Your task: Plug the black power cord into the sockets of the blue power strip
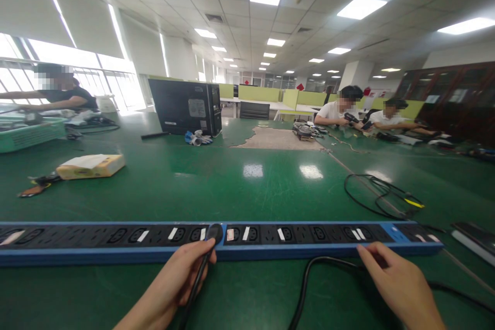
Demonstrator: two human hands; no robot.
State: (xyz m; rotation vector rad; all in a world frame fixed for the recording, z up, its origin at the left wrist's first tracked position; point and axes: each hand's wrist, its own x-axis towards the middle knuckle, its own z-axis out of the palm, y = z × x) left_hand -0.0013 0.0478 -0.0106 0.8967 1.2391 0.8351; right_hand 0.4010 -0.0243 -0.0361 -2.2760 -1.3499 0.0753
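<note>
A long blue power strip [270, 251] with black sockets and several white stickers lies across the front of the green table. My left hand [189, 268] is closed around a black power plug [215, 233], holding it over the strip near its middle; whether the plug is seated in a socket I cannot tell. Its black cord [196, 283] hangs down past my palm. My right hand [400, 278] has its fingers curled together, fingertips at the strip's front edge toward the right end. A black cable [309, 273] loops below the strip and passes behind that hand.
Beyond the strip are a yellow tissue pack [93, 166], a green basket [33, 134], a black computer case [181, 108] and gloves [198, 137]. A coiled black cable [371, 196] lies right of centre. One person sits far left; two people work at the far right.
</note>
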